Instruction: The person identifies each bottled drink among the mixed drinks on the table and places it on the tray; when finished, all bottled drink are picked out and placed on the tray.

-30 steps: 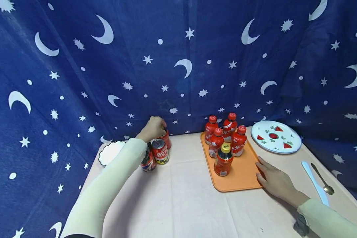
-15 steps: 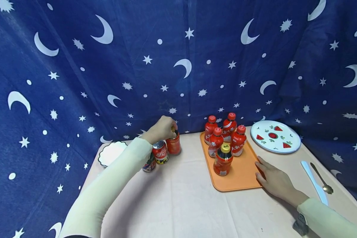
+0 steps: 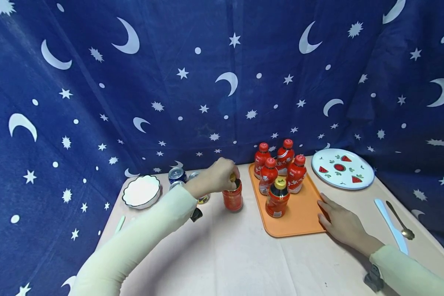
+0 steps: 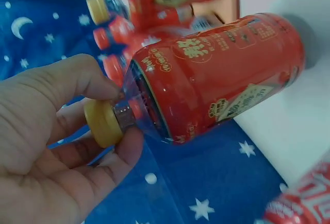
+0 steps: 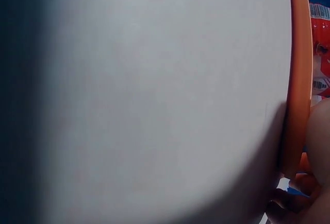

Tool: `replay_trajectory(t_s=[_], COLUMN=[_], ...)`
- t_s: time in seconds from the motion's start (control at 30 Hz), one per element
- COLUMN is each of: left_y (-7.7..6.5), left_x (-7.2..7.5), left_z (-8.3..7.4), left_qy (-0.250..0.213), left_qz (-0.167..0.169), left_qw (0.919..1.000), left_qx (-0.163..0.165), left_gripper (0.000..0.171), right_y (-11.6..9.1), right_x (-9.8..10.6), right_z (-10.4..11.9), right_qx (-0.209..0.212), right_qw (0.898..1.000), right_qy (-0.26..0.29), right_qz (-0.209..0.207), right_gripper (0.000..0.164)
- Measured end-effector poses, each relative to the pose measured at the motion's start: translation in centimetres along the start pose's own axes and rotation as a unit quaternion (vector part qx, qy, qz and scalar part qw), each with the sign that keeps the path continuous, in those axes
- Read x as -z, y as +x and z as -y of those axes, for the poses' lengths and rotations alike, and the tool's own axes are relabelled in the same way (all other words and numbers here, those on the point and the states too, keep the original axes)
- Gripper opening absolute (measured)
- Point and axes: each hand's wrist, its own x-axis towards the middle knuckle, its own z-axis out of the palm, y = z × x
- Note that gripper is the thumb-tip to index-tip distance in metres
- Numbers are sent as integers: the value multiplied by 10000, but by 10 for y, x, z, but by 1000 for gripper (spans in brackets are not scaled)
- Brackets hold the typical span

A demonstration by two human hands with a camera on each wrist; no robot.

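Observation:
My left hand (image 3: 220, 174) pinches the neck of a red-labelled drink bottle (image 3: 233, 201) just below its yellow cap (image 4: 103, 123). The left wrist view shows thumb and fingers on either side of that neck. The bottle is upright, left of the orange tray (image 3: 305, 222). My right hand (image 3: 342, 226) rests at the tray's right edge, fingertips over the rim; the right wrist view catches only part of the hand by the rim (image 5: 300, 80). Standing on the tray are a similar yellow-capped bottle (image 3: 277, 205) and several red bottles (image 3: 297, 176) with red caps.
Several drink cans (image 3: 176, 176) stand behind my left forearm, partly hidden. A white scalloped bowl (image 3: 142, 193) is farther left, with a pale green handle (image 3: 120, 224) nearby. Right of the tray lie a watermelon-patterned plate (image 3: 344, 168), a light blue knife (image 3: 392, 228) and a spoon (image 3: 406, 232).
My left hand has carried the yellow-capped bottle from behind the cans rightward and nearer, towards the tray. The right hand and tray have stayed put.

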Motion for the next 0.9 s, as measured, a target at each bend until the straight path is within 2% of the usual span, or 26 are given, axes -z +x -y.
replay_trajectory(t_s=[0.23, 0.4, 0.53, 0.63, 0.9], left_y=[-8, -8, -4, 1, 17], left_x=[-7, -9, -9, -9, -5], left_z=[-25, -45, -63, -74, -104], left_qy=[-229, 107, 266, 151, -123], left_qz=[269, 200, 47, 5, -252], left_qw=[9987, 9965, 9907, 9870, 9801], left_qx=[-370, -801, -1333, -1600, -1963], left_gripper=[19, 17, 17, 18, 18], right_y=[-2, -3, -4, -3, 0], right_x=[4, 7, 9, 10, 8], right_z=[-1, -2, -3, -2, 2], right_qx=[-77, -66, -18, 28, -19], right_qw=[10000, 10000, 10000, 10000, 9998], right_qy=[-16, -6, 50, 76, 83], right_qz=[51, 32, -18, -14, 162], right_gripper=[53, 52, 51, 51, 52])
